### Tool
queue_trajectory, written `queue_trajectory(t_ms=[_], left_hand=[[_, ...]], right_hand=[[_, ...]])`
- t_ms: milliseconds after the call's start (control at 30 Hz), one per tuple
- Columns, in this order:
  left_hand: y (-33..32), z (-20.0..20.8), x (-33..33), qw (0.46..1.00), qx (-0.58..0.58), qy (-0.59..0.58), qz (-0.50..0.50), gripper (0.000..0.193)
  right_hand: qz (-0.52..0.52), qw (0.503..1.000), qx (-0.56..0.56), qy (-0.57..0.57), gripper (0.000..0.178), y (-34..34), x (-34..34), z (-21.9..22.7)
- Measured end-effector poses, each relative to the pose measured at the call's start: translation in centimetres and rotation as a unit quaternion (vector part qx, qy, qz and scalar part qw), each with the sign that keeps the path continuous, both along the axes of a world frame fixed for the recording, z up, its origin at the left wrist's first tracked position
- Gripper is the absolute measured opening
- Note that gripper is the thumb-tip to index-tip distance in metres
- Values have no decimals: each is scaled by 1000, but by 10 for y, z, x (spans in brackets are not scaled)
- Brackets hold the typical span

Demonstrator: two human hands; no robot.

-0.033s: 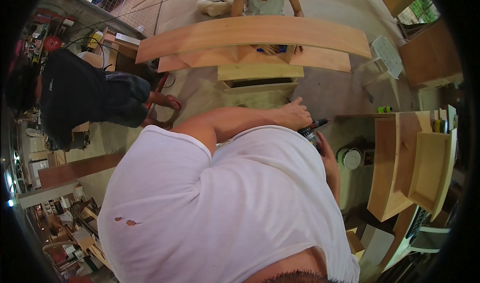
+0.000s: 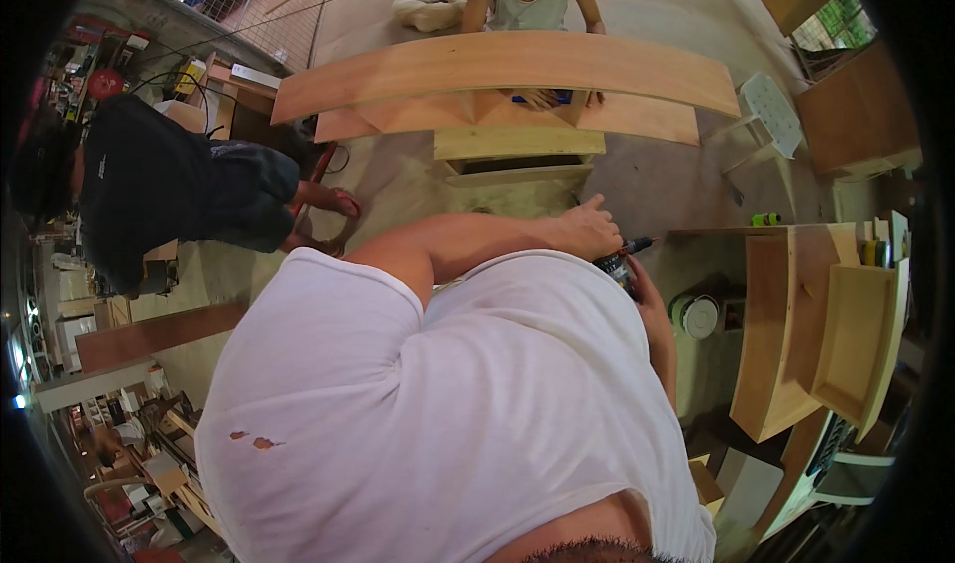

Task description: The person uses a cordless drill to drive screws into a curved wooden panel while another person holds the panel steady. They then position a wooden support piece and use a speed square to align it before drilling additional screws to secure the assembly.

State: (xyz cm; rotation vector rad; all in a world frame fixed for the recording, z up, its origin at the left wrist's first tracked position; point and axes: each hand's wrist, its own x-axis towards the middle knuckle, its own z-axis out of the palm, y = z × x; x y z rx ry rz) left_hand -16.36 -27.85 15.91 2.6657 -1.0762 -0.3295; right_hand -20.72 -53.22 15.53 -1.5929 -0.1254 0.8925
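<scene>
1. Far left, about 10 o'clock: one co-worker in a dark shirt (image 2: 149,180). There's a tiny pale mark on the shirt, way too small to read, and I can't make out any lettering elsewhere either. One reddish-brown board (image 2: 164,336) sits around 8–9 o'clock.
2. At 12 o'clock: two long wooden boards (image 2: 497,63), one just below the other in view, plus one wooden box (image 2: 517,145) right below them. One co-worker in a pale tank top (image 2: 530,8) is behind the boards, a hand at one small blue item (image 2: 562,96).
3. Near 3 o'clock: the left grip (image 2: 589,229) is right beside the power tool, fingers partly spread. Can't tell if it's actually closed on anything.
4. Also 3 o'clock: one dark power tool (image 2: 618,269), partly hidden by the white shirt, slim end pointing right. The right grip (image 2: 653,302) is on its right side and looks wrapped around it.
5. Farther right: one lidded tub (image 2: 700,316) near 4 o'clock, one white stool (image 2: 771,113) at 2, two pale wooden cases (image 2: 771,329) around 3–4.
6. Versus the earlier frame: basically identical, hands and tool haven't noticeably moved.
</scene>
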Motion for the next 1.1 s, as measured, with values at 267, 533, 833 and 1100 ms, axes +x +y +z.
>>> queue_trajectory(t_ms=[267, 533, 833, 1100], left_hand=[[3, -22, 9, 997, 67, -12, 42, 21], [50, -22, 8, 979, -61, -103, 167, 76], [230, -142, -123, 662, -86, 542, 510, 76], [225, -192, -157, 428, -216, 650, 589, 83]], right_hand=[[94, 884, -410, -205, 72, 74, 32, -6], [-140, 926, -290, -196, 61, 49, 5, -86], [-395, 890, -207, -97, 42, 23, -2, -92], [-475, 843, -243, -65, 47, 38, 51, -136]])
